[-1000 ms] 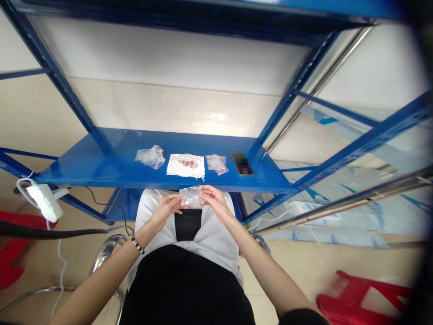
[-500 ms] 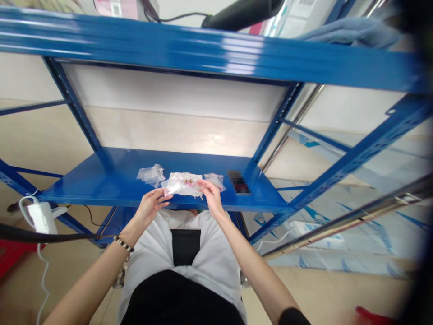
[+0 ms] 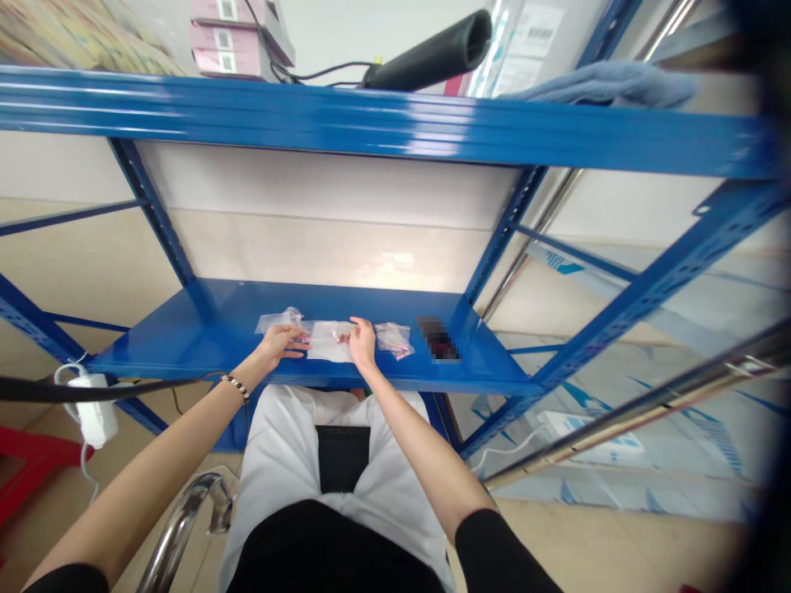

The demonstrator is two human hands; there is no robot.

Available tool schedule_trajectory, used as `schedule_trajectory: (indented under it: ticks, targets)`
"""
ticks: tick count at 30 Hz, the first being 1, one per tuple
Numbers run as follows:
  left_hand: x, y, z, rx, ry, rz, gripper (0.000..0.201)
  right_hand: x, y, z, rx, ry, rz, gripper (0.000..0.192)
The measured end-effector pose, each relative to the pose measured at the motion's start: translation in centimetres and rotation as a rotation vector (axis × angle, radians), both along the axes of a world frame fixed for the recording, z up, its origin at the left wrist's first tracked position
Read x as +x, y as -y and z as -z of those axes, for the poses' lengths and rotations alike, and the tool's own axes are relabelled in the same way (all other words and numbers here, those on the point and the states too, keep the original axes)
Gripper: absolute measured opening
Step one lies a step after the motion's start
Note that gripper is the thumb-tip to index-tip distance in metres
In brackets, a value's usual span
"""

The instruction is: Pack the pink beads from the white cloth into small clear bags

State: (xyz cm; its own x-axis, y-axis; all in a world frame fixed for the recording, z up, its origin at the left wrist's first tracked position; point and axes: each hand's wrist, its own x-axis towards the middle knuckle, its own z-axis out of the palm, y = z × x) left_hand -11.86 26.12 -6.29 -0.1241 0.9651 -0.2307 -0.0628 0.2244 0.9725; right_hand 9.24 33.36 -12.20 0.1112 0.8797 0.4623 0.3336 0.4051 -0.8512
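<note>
A small white sheet [image 3: 327, 347] lies near the front edge of the blue shelf, with small pinkish and brown beads [image 3: 342, 337] on its right part. My right hand [image 3: 362, 340] rests over the sheet's right end, fingers curled in beside the beads; what is between them is hidden. My left hand [image 3: 281, 344] is at the sheet's left side, thumb and forefinger closed on a small clear plastic bag [image 3: 305, 336] with pinkish bits in it. Behind that hand lies a crumpled clear bag [image 3: 272, 321]. Right of my right hand sits another clear bag [image 3: 394, 338] holding pinkish beads.
A dark, blurred-out rectangular object [image 3: 438, 338] lies on the blue shelf [image 3: 247, 296] to the right. The upper shelf beam [image 3: 309, 123] crosses above, carrying pink boxes [image 3: 228, 49] and a black tube [image 3: 429, 53]. A white power adapter [image 3: 97, 412] hangs at the left.
My right hand has moved left, onto the sheet's end, and its fingers have curled in. The left hand has drawn slightly back and left, uncovering the sheet. The camera view has shifted.
</note>
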Motion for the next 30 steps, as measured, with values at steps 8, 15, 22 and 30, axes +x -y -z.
schedule_trajectory:
  ticks: [8,15,22,30]
  targets:
    - [-0.3,-0.8,0.1,-0.037,-0.118,0.051,0.021,-0.3,0.3,-0.1,0.035,0.162,0.033,0.038]
    - [1.2,-2.0,-1.2,0.011,-0.273,0.080,0.025,0.0,0.1,0.0,0.013,0.153,0.041,0.037]
    - [3.8,-4.3,-3.2,0.098,-0.464,0.144,0.024,-0.1,0.2,-0.2,0.013,0.147,0.037,0.038]
    - [6.3,-6.0,-4.1,0.222,-0.707,0.130,0.023,-0.1,0.2,-0.1,0.001,0.148,0.040,0.037]
